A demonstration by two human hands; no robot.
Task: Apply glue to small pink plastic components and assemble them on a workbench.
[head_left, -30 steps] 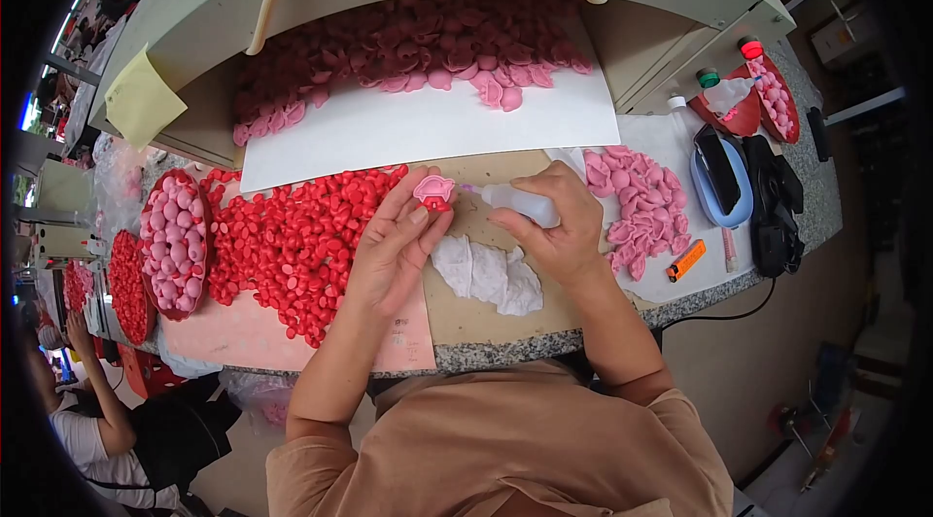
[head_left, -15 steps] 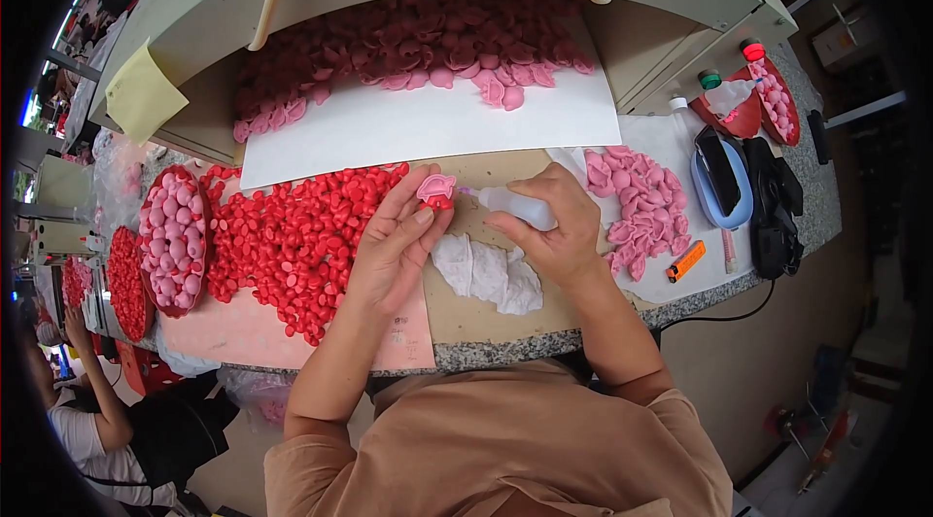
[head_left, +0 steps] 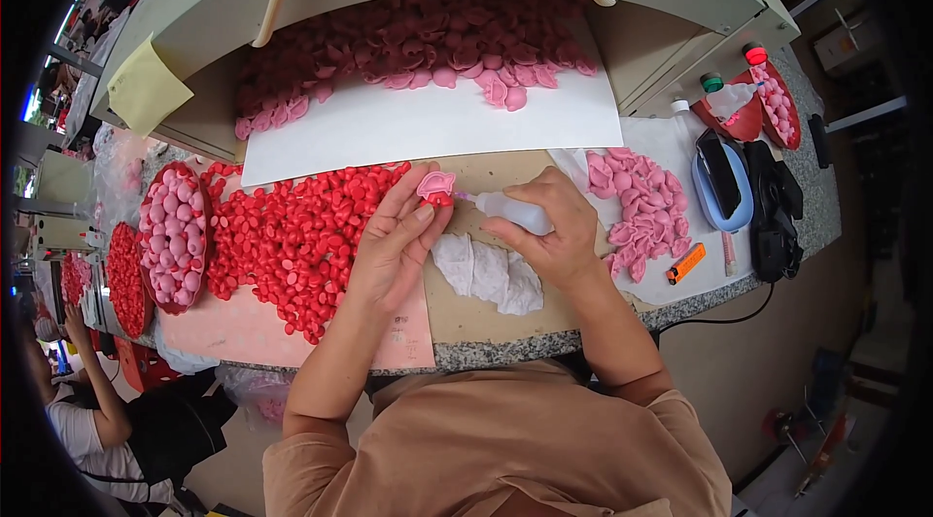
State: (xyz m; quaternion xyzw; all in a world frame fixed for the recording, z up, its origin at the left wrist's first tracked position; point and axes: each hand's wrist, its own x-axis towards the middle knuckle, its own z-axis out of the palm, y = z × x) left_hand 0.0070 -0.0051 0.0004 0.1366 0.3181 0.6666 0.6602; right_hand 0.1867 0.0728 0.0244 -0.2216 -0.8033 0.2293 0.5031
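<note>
Between the fingertips of my left hand [head_left: 394, 250] is a small pink cup-shaped plastic piece [head_left: 436, 186] with a red piece [head_left: 439, 198] against its lower side. My right hand [head_left: 556, 233] is wrapped round a translucent squeeze bottle [head_left: 515, 212], tilted sideways. Its thin nozzle points left and meets, or nearly meets, the red piece; I cannot tell if anything comes out. Below the bottle lies a crumpled white cloth [head_left: 486, 274]. Left of my left hand spreads a heap of red pieces [head_left: 292, 235]. Loose pink shells [head_left: 641, 206] lie right of my right hand.
A cabinet opening ahead holds piled pink pieces [head_left: 418, 41] on a white sheet [head_left: 428, 128]. At left stands a basket of pink balls [head_left: 175, 235]. An orange lighter [head_left: 686, 263] and a blue tray [head_left: 721, 182] with a phone are at right. Another person [head_left: 107, 420] sits far left.
My right hand has shifted slightly left with the squeeze bottle, bringing its nozzle closer to the red piece. My left hand stays almost still, still holding the pink and red pieces.
</note>
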